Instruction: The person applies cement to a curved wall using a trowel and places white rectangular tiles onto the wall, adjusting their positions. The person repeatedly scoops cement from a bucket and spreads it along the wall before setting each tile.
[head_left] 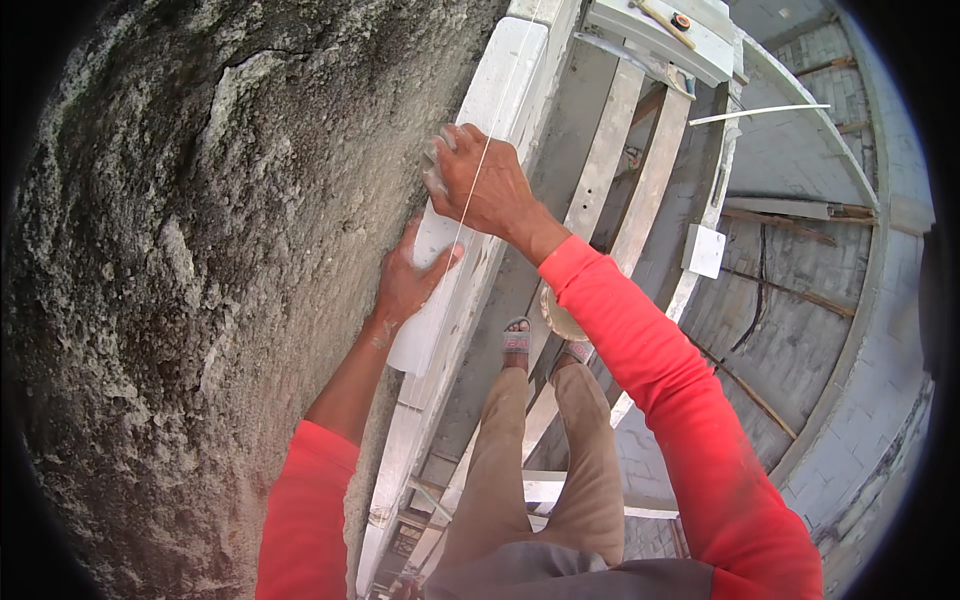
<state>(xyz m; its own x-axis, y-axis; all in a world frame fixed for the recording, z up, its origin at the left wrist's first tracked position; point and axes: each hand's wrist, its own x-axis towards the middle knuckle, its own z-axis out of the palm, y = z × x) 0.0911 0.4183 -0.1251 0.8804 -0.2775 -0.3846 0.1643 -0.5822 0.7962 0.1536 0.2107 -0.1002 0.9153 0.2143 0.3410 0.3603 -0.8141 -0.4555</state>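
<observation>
A long white block, probably lightweight concrete [500, 85], lies along the top of a narrow wall [398, 450] beside a rough rock-like surface. My left hand [408, 278] grips its nearer part, thumb on the top face and fingers down the left side. Farther up, my right hand [485, 185] curls over the block, its dusty fingertips at the left edge. Whether one block or two lie under my hands is hidden. A thin white string [522, 50] runs lengthwise above the block and passes over my right hand.
Rough dark stone [190, 250] fills the left side. My sandaled feet stand on wooden planks [606, 150] beside a round container [560, 315]. A handsaw [630, 58] and a wooden-handled tool [665, 22] lie at the top. A small white block [704, 250] sits on the right ledge.
</observation>
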